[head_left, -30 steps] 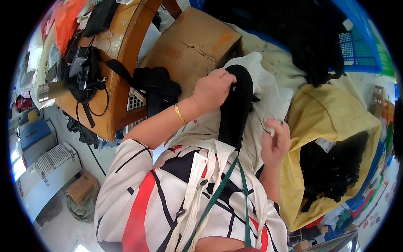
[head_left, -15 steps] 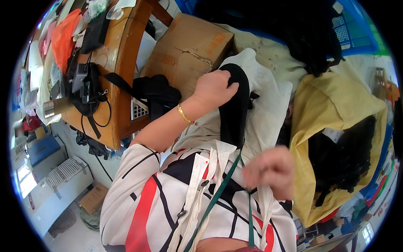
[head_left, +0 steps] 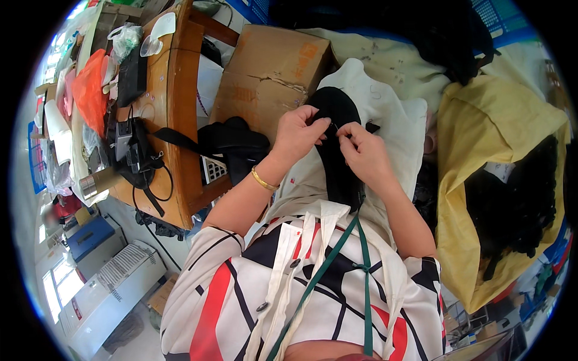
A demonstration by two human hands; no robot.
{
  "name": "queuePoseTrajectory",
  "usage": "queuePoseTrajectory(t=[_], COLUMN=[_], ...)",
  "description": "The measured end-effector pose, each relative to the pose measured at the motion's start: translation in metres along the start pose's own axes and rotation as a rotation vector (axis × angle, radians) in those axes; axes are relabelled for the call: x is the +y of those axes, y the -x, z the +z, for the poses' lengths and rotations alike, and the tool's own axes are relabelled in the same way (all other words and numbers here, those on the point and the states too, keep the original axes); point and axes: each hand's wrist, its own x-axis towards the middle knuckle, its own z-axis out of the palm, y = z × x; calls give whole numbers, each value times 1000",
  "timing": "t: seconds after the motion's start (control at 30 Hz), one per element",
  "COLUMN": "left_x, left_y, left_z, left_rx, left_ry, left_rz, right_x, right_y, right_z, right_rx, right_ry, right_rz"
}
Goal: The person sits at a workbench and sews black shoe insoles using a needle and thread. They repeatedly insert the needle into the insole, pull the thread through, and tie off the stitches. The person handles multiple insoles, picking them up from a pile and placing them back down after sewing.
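A long black cloth piece [head_left: 340,180] lies over the white cloth [head_left: 397,114] on my lap, its rounded end toward the cardboard box. My left hand [head_left: 296,133] pinches the black cloth near that end, thumb against fingers. Close beside it, my right hand [head_left: 368,155] is closed in a pinch over the same cloth. A tiny pale glint shows at its fingertips, too small to name. A green cord [head_left: 319,271] hangs down my front and runs to the lower end of the black cloth.
Beyond my hands stands a cardboard box [head_left: 265,78]. On the left, a wooden table [head_left: 156,90] carries a black bag [head_left: 133,141] and an orange plastic bag [head_left: 90,90]. At right, a yellow sack [head_left: 454,240] holds black pieces. A blue crate [head_left: 490,15] stands at the far right.
My right hand has risen from beside my chest to the black cloth and now meets my left hand there. My left hand still pinches the cloth. The view has shifted slightly.
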Motion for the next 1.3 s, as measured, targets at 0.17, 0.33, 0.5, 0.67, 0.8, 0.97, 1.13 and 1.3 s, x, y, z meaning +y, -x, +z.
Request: queuePoseTrajectory(t=[0.17,0.33,0.5,0.67,0.8,0.97,1.13,1.3], left_x=[2,6,8,13,21,20,18,18], left_y=[-1,0,0,-10,-14,-13,-12,-11], left_z=[3,6,5,-6,-10,-10,-9,-9], left_rx=[25,48,52,-35,-133,-140,-136,-128], left_ry=[9,-9,-74,38,59,66,88,93], left_rz=[-31,-53,-42,-209,-262,-261,-252,-253], right_x=[1,0,3,12,14,11,12,10], right_y=[-3,-6,-8,-3,-6,-8,-9,-10], right_z=[0,-1,4,21,25,17,7,4], right_rx=[-5,1,21,139,210,148,105,95], right_ry=[56,105,238,353,411,482,466,417], right_rz=[-29,-66,-132,-276,-322,-296,-334,-341])
